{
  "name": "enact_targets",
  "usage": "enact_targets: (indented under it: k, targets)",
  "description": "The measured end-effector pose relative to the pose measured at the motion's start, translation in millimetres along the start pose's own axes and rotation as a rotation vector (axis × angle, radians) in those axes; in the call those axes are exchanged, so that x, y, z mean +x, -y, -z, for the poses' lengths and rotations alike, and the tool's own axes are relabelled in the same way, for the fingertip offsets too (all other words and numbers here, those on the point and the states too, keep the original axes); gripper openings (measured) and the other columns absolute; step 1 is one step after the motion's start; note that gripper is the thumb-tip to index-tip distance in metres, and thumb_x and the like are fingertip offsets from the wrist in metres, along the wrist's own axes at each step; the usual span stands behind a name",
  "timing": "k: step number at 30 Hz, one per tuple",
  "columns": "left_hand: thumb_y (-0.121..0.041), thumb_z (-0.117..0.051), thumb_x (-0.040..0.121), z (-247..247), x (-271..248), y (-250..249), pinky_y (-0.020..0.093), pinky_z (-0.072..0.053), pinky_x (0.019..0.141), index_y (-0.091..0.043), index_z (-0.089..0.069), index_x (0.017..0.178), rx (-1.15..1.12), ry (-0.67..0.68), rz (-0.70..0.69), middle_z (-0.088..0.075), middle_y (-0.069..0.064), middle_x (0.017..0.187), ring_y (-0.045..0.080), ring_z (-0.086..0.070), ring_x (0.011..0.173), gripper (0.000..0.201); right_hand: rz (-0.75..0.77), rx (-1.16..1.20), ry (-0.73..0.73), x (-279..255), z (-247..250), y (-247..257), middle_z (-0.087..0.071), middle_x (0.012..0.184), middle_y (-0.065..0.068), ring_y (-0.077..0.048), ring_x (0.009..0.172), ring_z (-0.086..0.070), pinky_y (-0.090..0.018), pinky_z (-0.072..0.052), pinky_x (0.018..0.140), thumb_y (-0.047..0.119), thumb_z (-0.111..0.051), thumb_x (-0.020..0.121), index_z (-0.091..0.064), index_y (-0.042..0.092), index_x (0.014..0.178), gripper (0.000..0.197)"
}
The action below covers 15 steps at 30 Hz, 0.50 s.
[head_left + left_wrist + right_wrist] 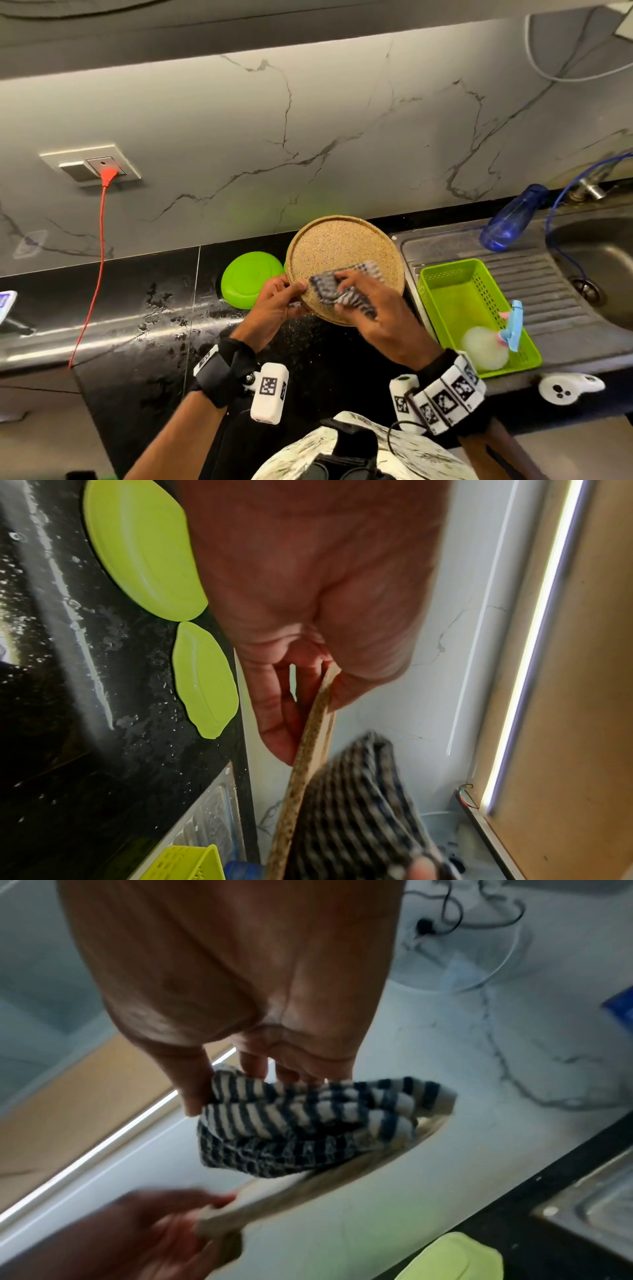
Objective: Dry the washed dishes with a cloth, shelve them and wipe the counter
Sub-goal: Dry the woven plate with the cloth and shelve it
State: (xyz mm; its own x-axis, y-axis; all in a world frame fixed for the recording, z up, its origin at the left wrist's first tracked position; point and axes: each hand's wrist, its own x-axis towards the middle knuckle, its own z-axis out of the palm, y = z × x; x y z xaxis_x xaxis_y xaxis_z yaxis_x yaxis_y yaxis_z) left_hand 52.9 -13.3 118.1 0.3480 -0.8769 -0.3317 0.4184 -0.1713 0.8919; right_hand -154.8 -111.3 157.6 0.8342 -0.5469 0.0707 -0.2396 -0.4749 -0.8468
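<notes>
While the left hand (274, 303) pinches the rim of the speckled tan plate (339, 250) between thumb on its face and fingers (274, 723) behind, the plate stands tilted up off the black counter (144, 308), its face toward the person; the right hand (380, 318) curls around a bunched blue-and-white striped cloth (346, 286) and presses it flat against the plate's face, just beside the left thumb; seen from the right wrist, the thumb and fingers of that hand close over the folds of the cloth, which lies along the plate's edge; beyond the left hand's grip, two green plates (143, 547) lie face down on the wet counter, touching each other at the rim; out past the right hand, a green basket (455, 274) sits on the steel drainboard (548, 274) with a pale scrubber (484, 347) and a light blue brush (513, 325) in it; a blue bottle (510, 219) lies on its side further off.
</notes>
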Motion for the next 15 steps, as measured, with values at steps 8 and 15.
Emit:
enact_targets:
  k: [8,15]
  targets:
    - [-0.018,-0.056,0.102,8,-12,-5,0.040,-0.060,0.085,-0.006,-0.063,0.123,0.007,-0.010,-0.044,-0.072,0.018,0.122,0.028,-0.069,0.106,0.025,0.153,-0.495,0.225,-3,-28,-15,0.010,0.171,0.012,-0.006,0.156,0.016,-0.042,0.006,0.129,0.057,-0.040,0.104,-0.001,0.045,0.162,0.070]
    - [0.000,-0.055,0.100,4,-22,-13,0.040,-0.062,0.082,-0.010,-0.046,0.144,0.074,0.121,-0.081,-0.066,0.014,0.133,0.031,-0.068,0.114,0.045,0.090,-0.503,0.094,23,-28,-40,0.021,0.169,0.016,-0.010,0.156,0.021,-0.048,0.013,0.125,0.066,-0.025,0.101,0.003,0.049,0.160,0.067]
